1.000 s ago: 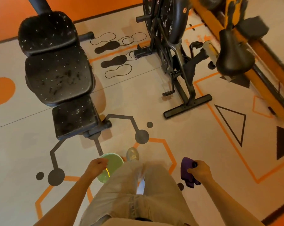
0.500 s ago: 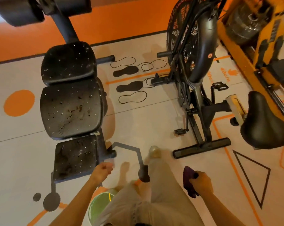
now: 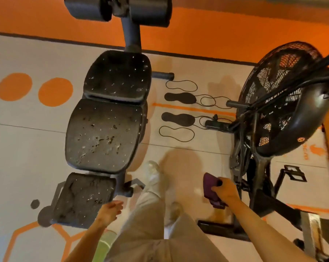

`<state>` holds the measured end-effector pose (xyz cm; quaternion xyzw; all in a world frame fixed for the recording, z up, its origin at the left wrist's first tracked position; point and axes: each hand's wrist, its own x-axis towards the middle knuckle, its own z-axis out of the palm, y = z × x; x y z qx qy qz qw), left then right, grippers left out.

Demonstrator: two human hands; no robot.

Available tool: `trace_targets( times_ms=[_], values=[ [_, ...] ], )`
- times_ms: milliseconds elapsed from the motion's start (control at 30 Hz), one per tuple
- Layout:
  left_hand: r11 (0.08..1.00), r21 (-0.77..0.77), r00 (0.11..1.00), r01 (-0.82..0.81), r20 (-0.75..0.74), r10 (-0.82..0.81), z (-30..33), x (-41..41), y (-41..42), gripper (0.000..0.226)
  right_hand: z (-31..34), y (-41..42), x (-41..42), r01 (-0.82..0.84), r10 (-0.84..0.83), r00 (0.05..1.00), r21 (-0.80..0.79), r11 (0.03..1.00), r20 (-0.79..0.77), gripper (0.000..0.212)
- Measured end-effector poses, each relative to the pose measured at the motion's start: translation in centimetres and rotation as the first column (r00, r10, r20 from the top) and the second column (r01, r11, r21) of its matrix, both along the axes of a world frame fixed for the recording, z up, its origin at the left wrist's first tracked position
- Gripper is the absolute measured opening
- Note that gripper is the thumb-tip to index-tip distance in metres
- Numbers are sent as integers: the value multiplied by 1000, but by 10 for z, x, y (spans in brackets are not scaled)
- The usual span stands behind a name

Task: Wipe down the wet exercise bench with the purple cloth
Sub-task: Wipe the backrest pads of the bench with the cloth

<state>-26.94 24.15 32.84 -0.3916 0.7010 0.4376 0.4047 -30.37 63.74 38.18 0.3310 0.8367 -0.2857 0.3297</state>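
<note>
The black exercise bench (image 3: pixel 103 135) stands on the floor ahead of me, in three padded sections, all speckled with water drops. My right hand (image 3: pixel 225 191) grips the folded purple cloth (image 3: pixel 210 188) low at my right side, well away from the bench. Beside the bench's nearest pad, at its right corner, hangs my left hand (image 3: pixel 110 211) with relaxed fingers, holding nothing. My legs in light trousers fill the bottom middle.
A black fan bike (image 3: pixel 277 118) stands close on my right, its base bar near my right arm. A green bowl-like object (image 3: pixel 104 244) lies on the floor under my left arm. Roller pads of the bench (image 3: pixel 150 10) rise at the far end. Shoe-print markings cover the floor between bench and bike.
I have stepped forward, so the bench and bike are nearer and larger. My left hand has drawn level with the bench's near pad. The cloth stays in my right hand.
</note>
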Motion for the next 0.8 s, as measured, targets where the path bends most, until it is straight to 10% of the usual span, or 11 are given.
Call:
trace_targets(
  times_ms=[800],
  values=[
    [998, 38, 935, 58, -353, -41, 2, -462, 38, 24, -25, -134, -491, -272, 209, 931, -189, 944, -299, 37]
  ],
)
